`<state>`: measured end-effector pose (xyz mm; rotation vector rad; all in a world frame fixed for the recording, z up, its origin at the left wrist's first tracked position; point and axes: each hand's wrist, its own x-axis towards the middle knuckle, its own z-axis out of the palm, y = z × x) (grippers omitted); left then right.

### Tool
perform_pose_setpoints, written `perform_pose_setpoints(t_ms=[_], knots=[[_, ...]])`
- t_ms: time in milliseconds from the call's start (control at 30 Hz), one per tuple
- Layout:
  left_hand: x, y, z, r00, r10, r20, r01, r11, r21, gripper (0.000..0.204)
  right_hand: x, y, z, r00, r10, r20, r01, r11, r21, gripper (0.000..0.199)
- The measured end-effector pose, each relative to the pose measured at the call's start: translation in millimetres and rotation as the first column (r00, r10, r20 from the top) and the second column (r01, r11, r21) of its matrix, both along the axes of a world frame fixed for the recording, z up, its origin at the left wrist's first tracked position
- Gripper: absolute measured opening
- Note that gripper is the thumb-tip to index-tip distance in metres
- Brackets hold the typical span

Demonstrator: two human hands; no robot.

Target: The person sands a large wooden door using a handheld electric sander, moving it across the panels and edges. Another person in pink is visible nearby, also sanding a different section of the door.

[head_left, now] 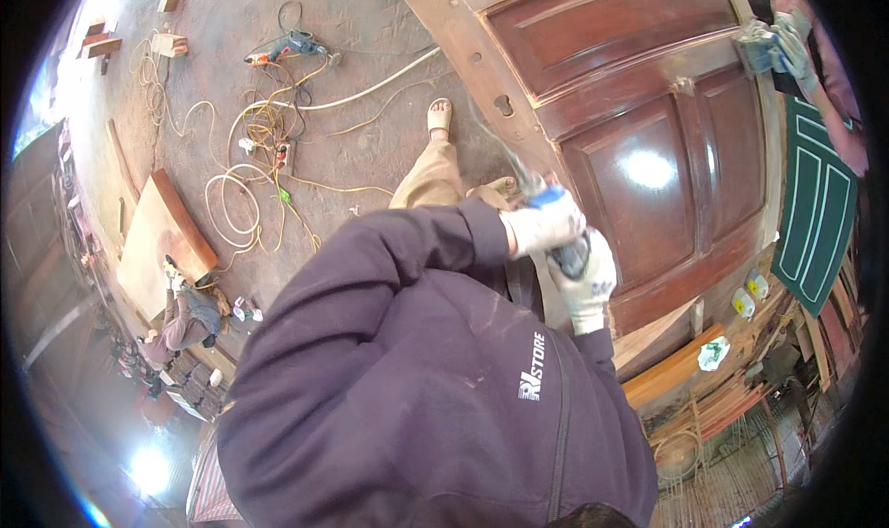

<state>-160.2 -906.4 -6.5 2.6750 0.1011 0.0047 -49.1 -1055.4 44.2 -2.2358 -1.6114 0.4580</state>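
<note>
Both my hands wear white work gloves and hold a hand-held tool with a blue band (548, 196) and a dark grey body. Its far end is blurred, so its exact kind is unclear. My left hand (546, 224) wraps round the front part, just behind the blue band. Lower and further right, my right hand (589, 280) is closed round the dark rear part. Beside the hands lies a large reddish-brown panelled wooden door (639, 222), its near edge frame carrying a lock cutout (504, 105). Whether the tool touches that edge cannot be made out.
A gloved co-worker's hand (792, 51) holds a pad at the door's far right. Blue power drill (298, 44), tangled cords (269, 134) and a white hose (370, 88) lie on the floor. Another person (185, 320) works at a wooden slab (153, 250). Dark green panel (815, 204) stands at right.
</note>
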Motion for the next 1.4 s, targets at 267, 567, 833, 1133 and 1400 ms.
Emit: perform_pose_setpoints(t_ms=[267,567,833,1133,1400], knots=[[-10,42,-9,1.000,0.003,-0.007,-0.003,0.997,-0.073,0.020,-25,41,-2,0.999,-0.008,0.053,0.006,0.999,0.037,0.079],[-78,310,28,0.967,0.123,-0.221,-0.060,0.961,0.271,0.021,-83,292,-16,1.000,-0.030,-0.005,0.030,0.956,0.291,0.068],[-79,385,28,0.936,0.101,-0.339,0.022,0.940,0.339,0.029,-97,357,-23,0.992,-0.126,-0.009,0.126,0.984,0.127,0.066],[-20,172,46,0.917,-0.024,-0.399,0.050,0.997,0.055,0.058,-51,136,-15,0.979,-0.191,-0.070,0.201,0.960,0.194,0.076],[-10,-14,37,0.962,0.050,-0.270,-0.139,0.937,-0.321,0.075,-25,-39,9,0.934,-0.340,0.109,0.348,0.935,-0.070,0.088]])
